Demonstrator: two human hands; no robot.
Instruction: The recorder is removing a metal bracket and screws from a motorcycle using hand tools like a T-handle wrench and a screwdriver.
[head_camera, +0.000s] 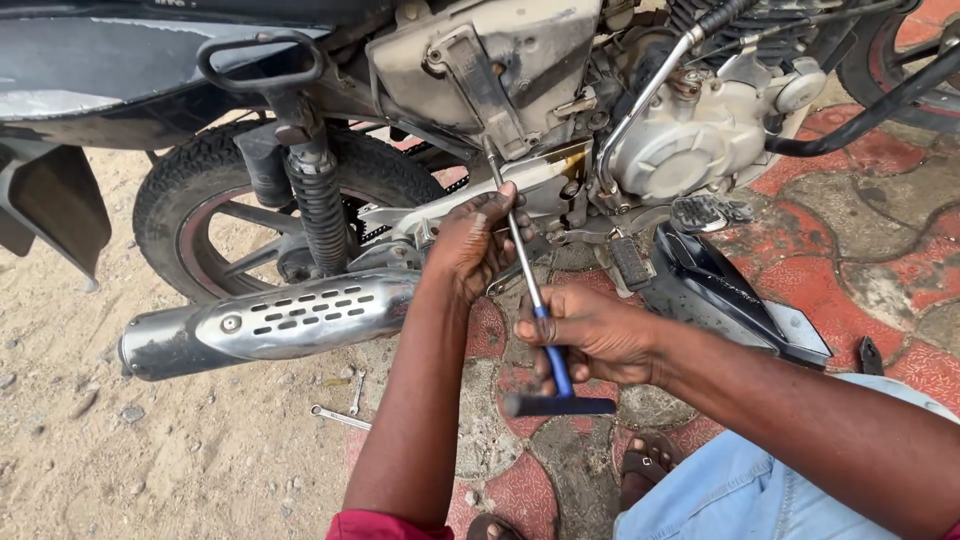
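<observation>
Both hands' fingers grasp the slim steel T-handle wrench (535, 300): left hand (470, 245), right hand (590, 335).

Long T-handle wrench (532, 295) with steel shaft and blue-black grip, tilted steeply, handle end lowest, tip apparently seated against the motorcycle (520, 70) frame beside the engine

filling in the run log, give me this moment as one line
left hand steadies T-handle wrench shaft near motorcycle frame | right hand grips blue handle end | spanners on ground below exhaust
</observation>
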